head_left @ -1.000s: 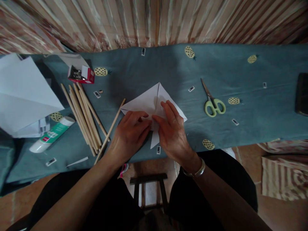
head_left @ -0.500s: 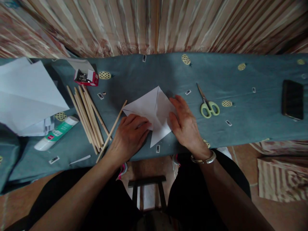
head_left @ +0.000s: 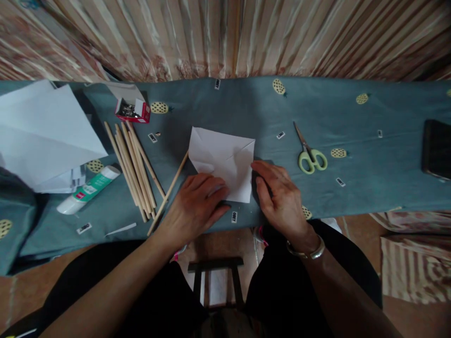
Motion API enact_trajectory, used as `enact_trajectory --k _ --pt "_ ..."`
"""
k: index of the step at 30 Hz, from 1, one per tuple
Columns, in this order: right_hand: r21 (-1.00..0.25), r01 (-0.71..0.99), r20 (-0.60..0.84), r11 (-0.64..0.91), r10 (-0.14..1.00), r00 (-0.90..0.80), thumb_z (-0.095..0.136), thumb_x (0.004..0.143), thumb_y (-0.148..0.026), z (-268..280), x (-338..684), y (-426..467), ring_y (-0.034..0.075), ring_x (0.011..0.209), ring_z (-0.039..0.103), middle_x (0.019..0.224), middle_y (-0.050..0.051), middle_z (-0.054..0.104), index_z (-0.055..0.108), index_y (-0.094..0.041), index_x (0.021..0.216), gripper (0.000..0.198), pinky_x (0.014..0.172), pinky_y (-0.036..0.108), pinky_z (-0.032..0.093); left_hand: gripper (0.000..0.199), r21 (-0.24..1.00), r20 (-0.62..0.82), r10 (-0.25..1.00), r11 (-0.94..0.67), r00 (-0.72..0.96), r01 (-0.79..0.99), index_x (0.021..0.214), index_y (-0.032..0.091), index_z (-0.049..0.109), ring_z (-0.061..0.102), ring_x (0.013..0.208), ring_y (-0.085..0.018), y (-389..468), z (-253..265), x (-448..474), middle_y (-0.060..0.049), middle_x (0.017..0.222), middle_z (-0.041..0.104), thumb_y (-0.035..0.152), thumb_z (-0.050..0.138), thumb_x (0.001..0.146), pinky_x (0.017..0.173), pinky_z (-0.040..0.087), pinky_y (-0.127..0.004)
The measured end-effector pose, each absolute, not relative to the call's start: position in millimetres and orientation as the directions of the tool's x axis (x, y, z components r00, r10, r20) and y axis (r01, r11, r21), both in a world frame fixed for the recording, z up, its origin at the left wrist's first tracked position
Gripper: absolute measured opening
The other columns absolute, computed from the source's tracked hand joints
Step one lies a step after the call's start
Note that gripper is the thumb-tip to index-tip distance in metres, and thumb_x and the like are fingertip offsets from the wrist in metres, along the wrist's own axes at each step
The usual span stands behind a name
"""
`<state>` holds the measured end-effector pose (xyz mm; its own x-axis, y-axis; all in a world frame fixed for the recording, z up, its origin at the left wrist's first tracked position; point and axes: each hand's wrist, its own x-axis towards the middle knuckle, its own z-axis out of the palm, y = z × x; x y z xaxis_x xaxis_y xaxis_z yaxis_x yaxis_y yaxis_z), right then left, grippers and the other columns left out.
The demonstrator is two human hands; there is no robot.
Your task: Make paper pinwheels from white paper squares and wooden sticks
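Head view: the paper [head_left: 229, 164], creased, lies on the worktop [head_left: 369, 178] between the hands. The left hand [head_left: 199, 199], fingers loosely curled, covers its near left corner, apparently to steady it; whether it pinches the paper cannot be determined. The right hand [head_left: 280, 197] is half open with no grip visible, fingertips at the paper's right edge, probably to align it. A lone stick [head_left: 169, 190] lies slanted just beside the paper's left edge; contact cannot be confirmed. Further left lie the bundle [head_left: 131, 169], the glue [head_left: 88, 190] and the sheets [head_left: 45, 134], seemingly set aside to leave working room. The box [head_left: 141, 112] stands open beyond the bundle, presumably for easy reach. Scissors [head_left: 311, 159] lie well right, handles toward the person; the phone [head_left: 437, 148] is farther off.
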<state>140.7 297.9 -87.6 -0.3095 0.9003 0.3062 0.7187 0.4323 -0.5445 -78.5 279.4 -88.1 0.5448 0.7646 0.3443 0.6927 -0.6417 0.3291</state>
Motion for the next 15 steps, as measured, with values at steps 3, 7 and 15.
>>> enact_trajectory --k 3,7,15 --pt "-0.565 0.696 0.283 0.443 0.896 -0.341 0.041 0.096 -0.016 -89.4 140.1 297.9 0.026 0.119 0.061 0.124 0.013 0.068 0.062 -0.017 0.124 0.034 0.103 0.049 0.05 0.018 0.286 0.274 0.774 -0.633 0.572 0.719 0.099 0.014 0.064 0.061 0.091 -0.026 277.0 -88.4 -70.9 -0.01 0.102 0.068 0.028 0.063 0.089 0.076 0.055 -0.04" --pt "-0.57 0.682 0.291 0.458 0.889 -0.354 0.041 0.096 -0.015 -92.0 140.4 296.5 0.026 0.118 0.062 0.122 0.015 0.068 0.062 -0.013 0.122 0.035 0.103 0.049 0.049 0.01 0.264 0.278 0.758 -0.651 0.59 0.712 0.094 0.013 0.065 0.061 0.086 -0.022 277.6 -88.0 -69.4 -0.008 0.095 0.068 0.02 0.057 0.093 0.076 0.055 -0.035" --pt "-0.632 0.628 0.261 0.454 0.888 -0.38 0.045 0.089 -0.01 -91.5 140.4 295.4 0.025 0.128 0.054 0.138 0.012 0.057 0.063 -0.02 0.12 0.037 0.106 0.051 0.046 0.01 0.324 0.343 0.747 -0.663 0.569 0.675 0.096 0.011 0.064 0.063 0.083 -0.019 277.2 -89.6 -71.8 -0.008 0.092 0.07 0.013 0.055 0.093 0.077 0.057 -0.033"
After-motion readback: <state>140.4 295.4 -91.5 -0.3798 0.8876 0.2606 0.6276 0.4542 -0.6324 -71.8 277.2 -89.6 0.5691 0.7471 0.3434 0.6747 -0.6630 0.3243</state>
